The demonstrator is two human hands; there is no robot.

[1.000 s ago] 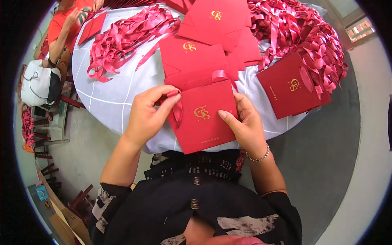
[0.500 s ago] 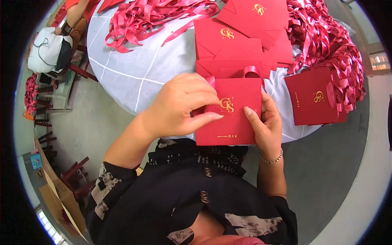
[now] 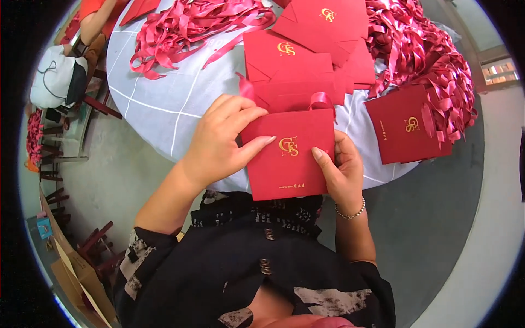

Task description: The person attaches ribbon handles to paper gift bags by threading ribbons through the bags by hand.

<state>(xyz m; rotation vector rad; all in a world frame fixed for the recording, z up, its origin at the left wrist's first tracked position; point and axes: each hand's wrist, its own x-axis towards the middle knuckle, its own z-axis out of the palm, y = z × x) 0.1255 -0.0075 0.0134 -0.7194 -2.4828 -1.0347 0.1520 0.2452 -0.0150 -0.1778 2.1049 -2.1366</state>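
Closest to you, above your black shirt with pale patches (image 3: pixel 240 284), you hold a flat, square, deep-red paper bag with a gold emblem (image 3: pixel 290 172), its face toward you and nearly square to your body. Your right hand (image 3: pixel 343 167), with a silver beaded bracelet (image 3: pixel 351 208) at the wrist, is clamped on the bag's right edge, thumb in front and fingers behind.

Your left hand (image 3: pixel 221 136) is what has changed. A second ago it pinched a ribbon hanging over the bag's left side; now thumb and forefinger are apart at the upper left corner, with the thumb tip over the face. I cannot tell whether they press on the paper. That glossy rose-red satin ribbon (image 3: pixel 245 86) now stands up beyond your fingers, so I judge the left of the face freed of it; where it joins the bag is hidden. At the top right, a shiny red ribbon loop (image 3: pixel 321 99) rises above the edge.

Farther out, overlapping red paper bags (image 3: pixel 292 68) lie on the pale grey, white-lined tablecloth (image 3: pixel 180 104), between a loose ribbon pile (image 3: pixel 188 27) on the left and a thicker ribbon heap (image 3: pixel 399 46) on the right.
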